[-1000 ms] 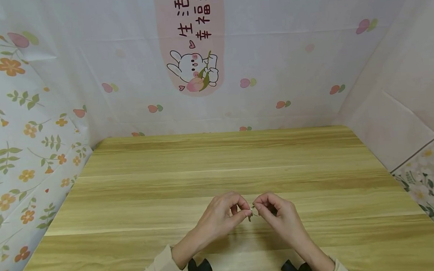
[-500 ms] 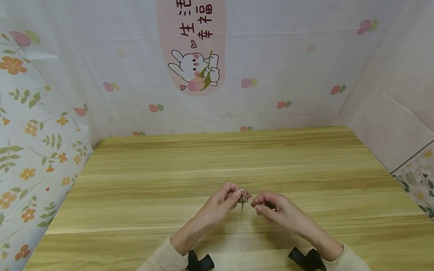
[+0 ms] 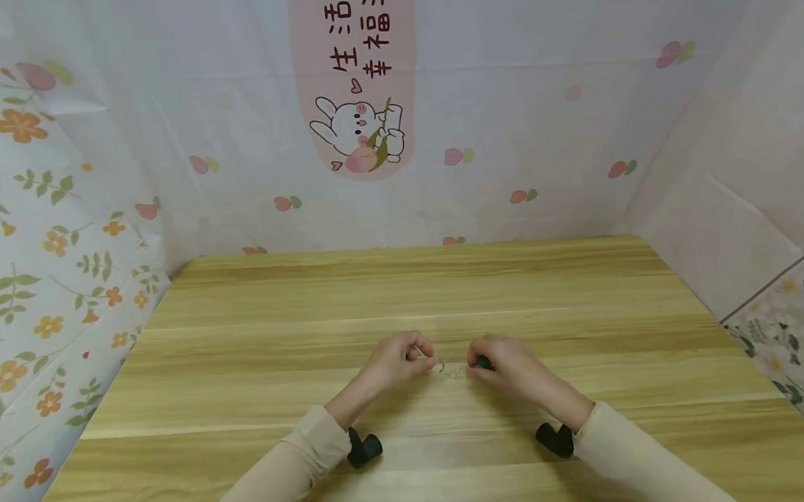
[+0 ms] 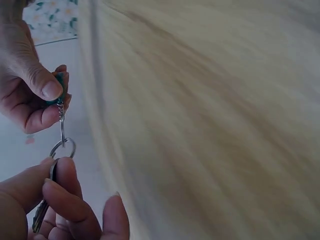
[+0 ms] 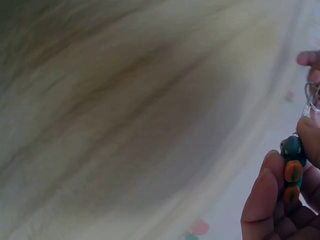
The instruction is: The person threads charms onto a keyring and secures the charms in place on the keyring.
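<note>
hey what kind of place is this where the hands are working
Probably a makeshift tabletop booth, not a real room. A bare wooden table is boxed in on three sides by patterned sheets, the back one printed with a cartoon rabbit. Both hands hold a keyring over it.

Two hands (image 3: 396, 358), one key ring (image 4: 62, 148), one charm (image 5: 292, 170), seemingly one key (image 4: 42, 212).

"生活" and "幸福" on wall banner (image 3: 354, 73)
</note>
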Motion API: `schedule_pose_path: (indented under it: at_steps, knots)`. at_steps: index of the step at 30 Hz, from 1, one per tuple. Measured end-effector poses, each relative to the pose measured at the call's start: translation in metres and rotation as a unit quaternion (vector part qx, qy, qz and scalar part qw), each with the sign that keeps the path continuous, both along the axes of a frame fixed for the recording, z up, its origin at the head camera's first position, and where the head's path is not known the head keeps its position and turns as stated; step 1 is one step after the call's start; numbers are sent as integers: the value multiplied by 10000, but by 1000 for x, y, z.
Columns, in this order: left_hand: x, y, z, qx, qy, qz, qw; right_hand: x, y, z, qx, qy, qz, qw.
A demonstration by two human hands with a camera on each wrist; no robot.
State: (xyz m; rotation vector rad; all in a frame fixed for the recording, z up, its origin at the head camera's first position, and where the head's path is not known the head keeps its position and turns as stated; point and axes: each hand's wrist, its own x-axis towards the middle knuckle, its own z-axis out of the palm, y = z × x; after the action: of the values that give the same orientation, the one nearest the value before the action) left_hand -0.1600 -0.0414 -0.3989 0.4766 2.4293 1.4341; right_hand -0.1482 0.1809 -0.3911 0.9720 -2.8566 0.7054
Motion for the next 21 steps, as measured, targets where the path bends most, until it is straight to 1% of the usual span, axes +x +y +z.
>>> schedule_pose_path:
  at_steps: [1,3,6,9,14,21]
  knots:
    - [-2,-1,-3,-211,108,30,9997,-3,-2,-4,226,259,82,9994]
    - [-4,-3,-7,-497,274,25,9984,-7,-5,-11,442,475,247,9976]
    - [-5,-5,-11,-883,572,11,9944,-9,-9,-17,662,558,385,9955]
    - [-6,-4,-13,-1166,717,11,9906,-10,-11,-21,906,609,412,9932]
    - [-9,-3,-14,-1457,820,61,9859,-12,-12,-23,1139,687,292,9907]
    - [-11,-4,-16,-1526,1015,63,9830,-14,-10,-24,1098,676,266,9913]
